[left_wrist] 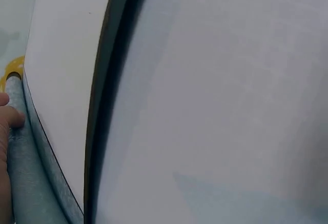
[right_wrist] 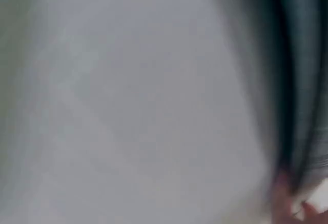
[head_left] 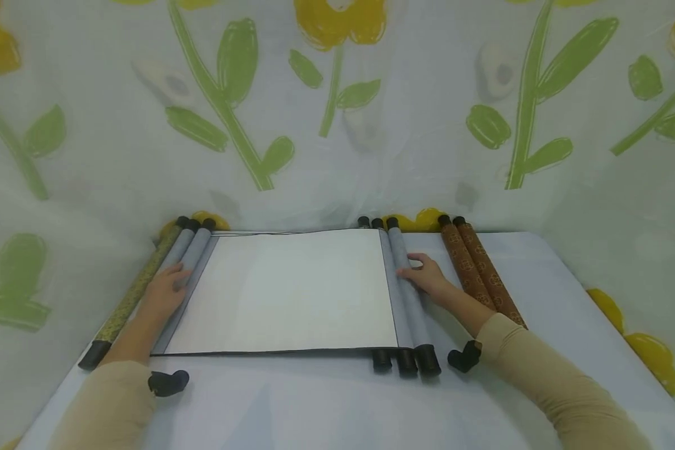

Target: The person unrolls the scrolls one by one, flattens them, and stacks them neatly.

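Note:
A hanging scroll (head_left: pixel 292 287) lies partly unrolled, its white paper between grey-blue rolled ends. My left hand (head_left: pixel 163 294) holds the left rolled end (head_left: pixel 199 245); in the left wrist view, the left hand's thumb (left_wrist: pixel 13 117) rests on that grey-blue roll (left_wrist: pixel 31 172). At the other side, my right hand (head_left: pixel 427 276) grips the right rolled end (head_left: pixel 408 300) from its right, with thumb and finger on the roll. The right wrist view is blurred, and shows only a bit of the right hand (right_wrist: pixel 282 203) at its lower right.
A gold-patterned roll (head_left: pixel 140 281) and another grey-blue roll lie left of the scroll. More black-capped rod ends (head_left: pixel 381 360) stick out beside the right roll. Two brown patterned rolls (head_left: pixel 465 262) lie farther right on the white table (head_left: pixel 292 406). A flower-printed curtain (head_left: pixel 405 125) hangs behind.

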`<state>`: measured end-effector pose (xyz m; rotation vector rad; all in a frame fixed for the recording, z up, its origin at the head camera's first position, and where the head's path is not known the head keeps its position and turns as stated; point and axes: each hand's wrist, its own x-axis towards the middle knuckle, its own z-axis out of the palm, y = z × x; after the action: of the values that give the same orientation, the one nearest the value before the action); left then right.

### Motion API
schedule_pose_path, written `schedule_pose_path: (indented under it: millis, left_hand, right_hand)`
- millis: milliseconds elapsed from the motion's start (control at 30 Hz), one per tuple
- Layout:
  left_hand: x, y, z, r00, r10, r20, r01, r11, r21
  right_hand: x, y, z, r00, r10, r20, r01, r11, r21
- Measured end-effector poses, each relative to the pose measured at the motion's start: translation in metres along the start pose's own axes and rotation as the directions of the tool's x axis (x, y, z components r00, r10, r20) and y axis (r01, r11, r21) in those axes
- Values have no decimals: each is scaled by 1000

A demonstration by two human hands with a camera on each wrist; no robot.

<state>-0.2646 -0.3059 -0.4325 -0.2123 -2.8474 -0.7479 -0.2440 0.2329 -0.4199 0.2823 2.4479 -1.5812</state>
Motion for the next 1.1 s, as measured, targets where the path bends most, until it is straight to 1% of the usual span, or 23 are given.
schedule_pose_path:
  millis: [67, 200, 333, 400, 467, 533, 567, 700, 833, 967, 1100]
  left_hand:
    - [-3, 0, -2, 999, -22, 27, 23, 999, -32]
    - [-2, 3, -6, 997, -47, 68, 51, 997, -61]
    - [3, 12, -6, 995, -41, 91, 48, 996, -74]
    - [5, 18, -5, 991, -42, 128, 53, 995, -85]
    - [5, 26, -5, 983, -57, 174, 76, 992, -106]
    - [4, 33, -8, 975, -68, 212, 94, 989, -111]
    - [4, 36, -10, 973, -70, 220, 98, 988, -116]
    - [5, 47, -17, 972, -46, 232, 79, 987, -136]
    - [5, 56, -21, 971, -21, 237, 58, 987, -150]
    - [5, 63, -21, 971, 4, 241, 35, 987, -157]
    - [5, 74, -22, 968, 37, 248, 12, 981, -193]
  right_hand:
    - [-1, -4, 3, 1000, 12, -20, -13, 998, -55]
    - [-6, -14, 0, 1000, 8, -14, -10, 992, -128]
    - [-14, -24, -11, 999, -34, 5, 35, 985, -168]
    - [-18, -28, -18, 998, -64, 18, 66, 983, -174]
    - [-22, -32, -26, 996, -87, 32, 91, 977, -191]
    - [-26, -35, -32, 992, -116, 47, 123, 968, -220]
    - [-28, -37, -35, 990, -133, 57, 142, 961, -238]
    - [-35, -43, -45, 978, -199, 69, 211, 925, -317]
    - [-41, -46, -53, 968, -234, 88, 250, 906, -342]
    - [-47, -46, -61, 967, -235, 101, 256, 903, -344]
    - [-49, -41, -69, 967, -234, 105, 256, 901, -349]
